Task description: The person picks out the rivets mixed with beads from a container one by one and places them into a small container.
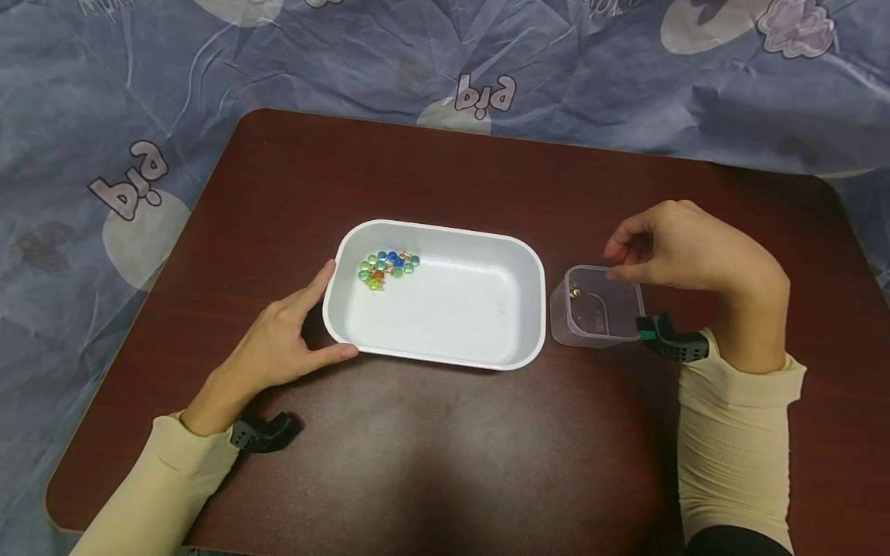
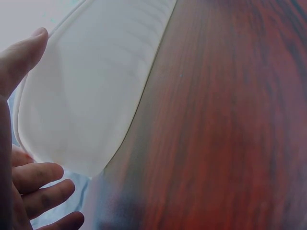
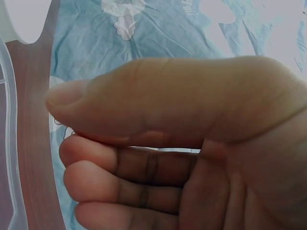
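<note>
A white rectangular tray [image 1: 452, 324] stands mid-table, with several glass beads [image 1: 378, 266] in blue, green, yellow and orange, plus gold-coloured bits, gathered at its left end. My left hand [image 1: 278, 340] steadies that end, thumb and forefinger spread along the rim and fingers fairly straight. To the tray's right is a clear plastic box [image 1: 598, 309] with a small gold-coloured piece [image 1: 575, 293] inside. Over the box's back right corner hovers my right hand [image 1: 695, 243]. Its fingers bend loosely, with a gap from the thumb in the head view; nothing shows between them.
The dark red-brown wooden table [image 1: 445, 448] has rounded corners. Behind it and to the left hangs a blue patterned cloth [image 1: 348, 69]. Black wrist-worn devices sit on both wrists; the right one [image 1: 670, 340] is close to the box's right side.
</note>
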